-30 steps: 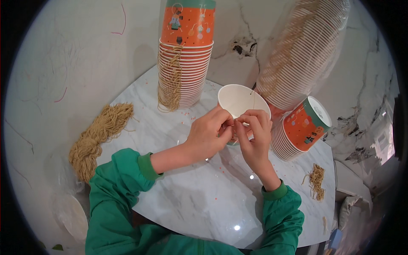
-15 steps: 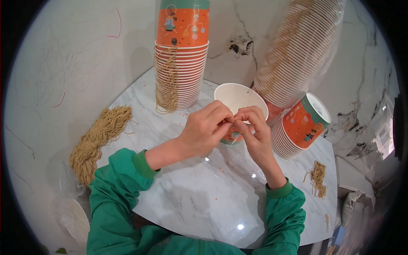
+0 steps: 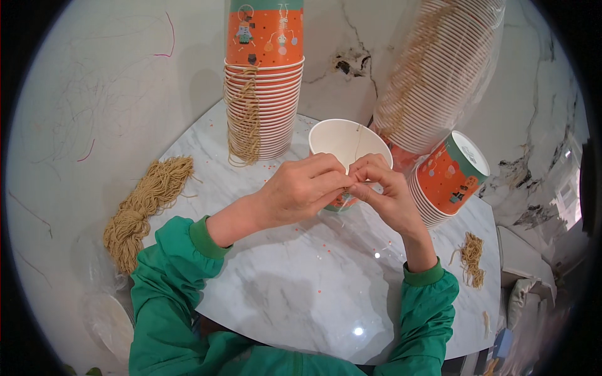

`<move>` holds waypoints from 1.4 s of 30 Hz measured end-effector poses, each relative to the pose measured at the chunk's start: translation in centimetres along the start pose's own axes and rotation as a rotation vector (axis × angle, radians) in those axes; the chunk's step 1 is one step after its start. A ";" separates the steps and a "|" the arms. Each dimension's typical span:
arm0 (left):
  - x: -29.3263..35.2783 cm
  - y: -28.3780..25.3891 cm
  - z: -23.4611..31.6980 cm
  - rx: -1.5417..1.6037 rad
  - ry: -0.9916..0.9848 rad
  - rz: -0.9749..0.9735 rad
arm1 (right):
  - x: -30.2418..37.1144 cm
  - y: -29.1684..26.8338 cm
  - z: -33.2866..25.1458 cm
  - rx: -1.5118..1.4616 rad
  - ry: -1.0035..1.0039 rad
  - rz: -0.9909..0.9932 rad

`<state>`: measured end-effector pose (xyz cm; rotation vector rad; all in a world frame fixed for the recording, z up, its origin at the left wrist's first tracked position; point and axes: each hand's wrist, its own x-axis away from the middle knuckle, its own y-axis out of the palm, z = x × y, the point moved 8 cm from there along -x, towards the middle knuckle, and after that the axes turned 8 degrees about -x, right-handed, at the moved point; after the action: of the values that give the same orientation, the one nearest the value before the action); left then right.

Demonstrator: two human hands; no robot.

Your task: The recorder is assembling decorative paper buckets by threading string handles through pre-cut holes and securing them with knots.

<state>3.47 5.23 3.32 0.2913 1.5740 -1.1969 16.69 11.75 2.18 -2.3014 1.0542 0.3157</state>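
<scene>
An orange and green paper cup [image 3: 331, 139] with a white inside stands upright, its mouth toward me. A thin tan string [image 3: 358, 145] shows against its inner wall. My left hand [image 3: 300, 193] and my right hand [image 3: 392, 195] meet in front of the cup's near rim. The fingertips of both are pinched closed on the string where it comes over the rim. The small bit between the fingertips is mostly hidden. Both hands cover much of the cup's front.
A tall stack of upside-down cups [image 3: 266, 37], draped with tan strings [image 3: 243, 119], stands behind on the left. Another cup stack [image 3: 448, 178] leans right, before a plastic-wrapped stack [image 3: 439, 69]. A string bundle [image 3: 147, 207] lies left, a smaller bunch [image 3: 471, 260] right.
My hands stay together at the cup's rim. The left fingers are straighter, and the right hand has turned a little and shifted slightly right. The whole view has moved slightly.
</scene>
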 end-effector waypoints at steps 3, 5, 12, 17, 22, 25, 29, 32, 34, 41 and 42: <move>0.1 0.0 0.0 -0.007 -0.006 0.011 | 0.0 0.0 0.1 -0.017 0.023 -0.008; 0.1 -0.1 0.0 -0.016 -0.003 0.037 | 0.1 0.0 0.0 -0.030 0.016 0.002; 0.0 -0.3 0.1 -0.034 -0.014 0.079 | 0.0 0.1 -0.1 -0.009 0.026 0.018; 0.1 -0.2 -1.2 0.091 -0.236 0.095 | 0.2 -0.5 -1.4 0.051 -0.074 0.134; 0.8 -0.2 -3.2 0.323 -0.499 0.070 | 0.5 -0.6 -2.9 0.083 -0.125 0.275; 1.6 0.6 -4.5 0.494 -0.697 0.004 | 0.9 -0.2 -3.1 0.127 -0.148 0.313; 2.2 1.8 -4.6 0.808 -0.955 -0.063 | 1.3 0.9 -2.6 0.152 -0.178 0.341; 2.8 2.1 -4.6 0.925 -1.045 -0.098 | 1.1 2.1 -2.4 0.177 -0.178 0.303; 3.0 2.4 -4.5 1.003 -1.096 -0.111 | 1.1 2.6 -2.5 0.203 -0.164 0.291; 4.1 3.6 -4.3 1.216 -1.248 -0.117 | 1.6 1.9 -1.5 0.249 -0.217 0.374; 4.1 3.6 -4.3 1.217 -1.247 -0.118 | 1.7 1.7 -1.4 0.238 -0.214 0.383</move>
<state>1.94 8.78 -2.45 0.1328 -0.3063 -1.7776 16.48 8.99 1.91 -1.8051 1.3379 0.5419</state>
